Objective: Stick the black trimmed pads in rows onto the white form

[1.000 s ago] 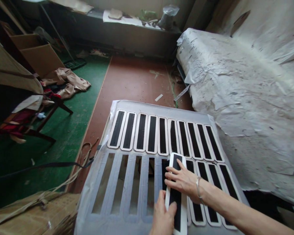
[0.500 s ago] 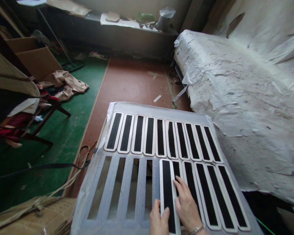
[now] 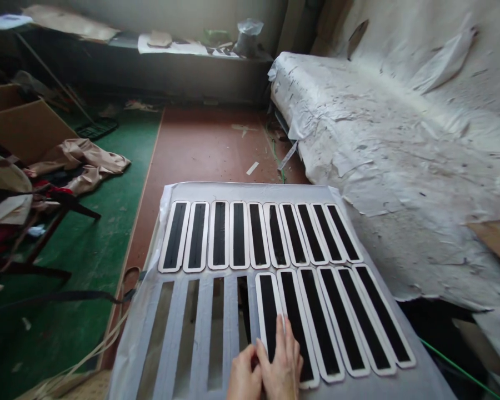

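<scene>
A long panel with a white rounded frame and a black centre strip (image 3: pixel 269 303) lies fifth from the left in the near row. My right hand (image 3: pixel 282 361) rests on its lower part, fingers stretched out over the frame's right side. Beside its lower left edge, my left hand (image 3: pixel 244 375) is closed with curled fingers; the right hand partly covers it, so what it pinches is hidden. Under the panels is a slotted frame covered in pale grey sheeting (image 3: pixel 250 191). Several matching panels (image 3: pixel 348 322) lie to the right, and a full row (image 3: pixel 239 233) lies beyond.
Several uncovered slots (image 3: pixel 185 333) lie left of my hands. A paint-spattered, white-covered surface (image 3: pixel 358 128) stands at the right. Leftward are a wooden chair (image 3: pixel 54 222), cloth (image 3: pixel 91 161), a cardboard box (image 3: pixel 33 128) and a cord (image 3: pixel 83 355). A ledge (image 3: pixel 200 69) runs along the back.
The panel has gone from raised in both hands to lying flat in the near row. My right hand has moved onto it, and my hands have come together. The camera view has shifted right.
</scene>
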The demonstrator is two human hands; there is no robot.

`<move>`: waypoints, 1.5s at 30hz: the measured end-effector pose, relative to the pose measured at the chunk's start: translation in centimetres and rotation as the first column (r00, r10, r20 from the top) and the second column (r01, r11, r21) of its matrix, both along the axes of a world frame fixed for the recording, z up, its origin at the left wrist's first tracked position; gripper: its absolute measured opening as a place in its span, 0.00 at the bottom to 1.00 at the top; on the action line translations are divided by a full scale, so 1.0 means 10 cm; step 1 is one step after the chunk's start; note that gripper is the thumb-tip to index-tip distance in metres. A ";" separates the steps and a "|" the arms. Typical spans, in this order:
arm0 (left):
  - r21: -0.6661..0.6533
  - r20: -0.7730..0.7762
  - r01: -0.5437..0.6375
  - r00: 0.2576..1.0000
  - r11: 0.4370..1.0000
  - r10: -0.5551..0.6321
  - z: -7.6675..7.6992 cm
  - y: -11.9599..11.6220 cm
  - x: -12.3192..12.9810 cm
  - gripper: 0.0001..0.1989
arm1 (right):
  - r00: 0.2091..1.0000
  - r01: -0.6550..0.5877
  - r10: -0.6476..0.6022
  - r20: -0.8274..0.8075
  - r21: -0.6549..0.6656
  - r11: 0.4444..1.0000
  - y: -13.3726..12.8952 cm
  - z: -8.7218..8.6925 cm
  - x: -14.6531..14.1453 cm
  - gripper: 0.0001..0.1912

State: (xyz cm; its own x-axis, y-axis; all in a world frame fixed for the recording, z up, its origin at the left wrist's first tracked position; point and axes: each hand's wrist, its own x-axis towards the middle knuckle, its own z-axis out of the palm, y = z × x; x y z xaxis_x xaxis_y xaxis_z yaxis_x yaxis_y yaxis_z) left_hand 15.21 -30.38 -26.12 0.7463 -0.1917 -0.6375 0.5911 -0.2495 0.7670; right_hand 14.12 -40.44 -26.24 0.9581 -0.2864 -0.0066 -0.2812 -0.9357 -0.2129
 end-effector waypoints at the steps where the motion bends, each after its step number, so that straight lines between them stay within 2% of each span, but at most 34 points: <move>1: 0.011 0.001 0.016 1.000 1.000 -0.016 0.01 0.01 0.02 0.03 | 1.000 0.004 -0.005 -0.010 -0.032 0.999 0.02 0.03 0.00 0.39; 7: 0.078 0.009 0.050 0.999 0.996 -0.051 0.13 -0.01 0.10 0.05 | 0.995 -0.037 0.022 -0.094 -0.157 0.987 0.03 0.14 0.03 0.36; 11: 0.160 -0.009 0.108 0.994 0.981 -0.108 0.17 -0.03 0.15 0.06 | 0.987 -0.065 0.038 -0.154 -0.172 0.983 -0.07 0.15 -0.02 0.32; 16: 0.238 -0.020 0.168 0.986 0.957 -0.168 0.19 -0.06 0.22 0.07 | 0.987 -0.133 0.122 -0.100 -0.104 0.986 -0.19 0.12 -0.26 0.36; 23: 0.309 -0.041 0.252 0.967 0.917 -0.252 0.24 -0.08 0.33 0.09 | 0.982 -0.176 0.167 -0.086 -0.114 0.978 -0.34 0.09 -0.63 0.38; 30: 0.362 -0.068 0.364 0.929 0.858 -0.365 0.33 -0.07 0.49 0.07 | 0.959 -0.280 0.264 -0.103 -0.194 0.940 -0.46 -0.01 -0.68 0.39; 35: 0.435 -0.055 0.426 0.892 0.793 -0.449 0.41 -0.07 0.54 0.07 | 0.962 -0.273 0.260 -0.086 -0.227 0.935 -0.48 -0.07 -0.70 0.39; 40: 0.513 -0.035 0.448 0.863 0.732 -0.504 0.46 -0.08 0.54 0.08 | 0.966 -0.259 0.248 -0.078 -0.207 0.943 -0.42 -0.06 -0.68 0.39; 42: 0.518 -0.023 0.433 0.869 0.738 -0.494 0.52 -0.05 0.52 0.08 | 0.970 -0.244 0.236 -0.066 -0.209 0.947 -0.39 -0.05 -0.70 0.39; 45: 0.495 0.007 0.389 0.892 0.777 -0.451 0.67 0.06 0.48 0.08 | 0.963 -0.269 0.264 -0.055 -0.208 0.940 -0.38 -0.02 -0.71 0.40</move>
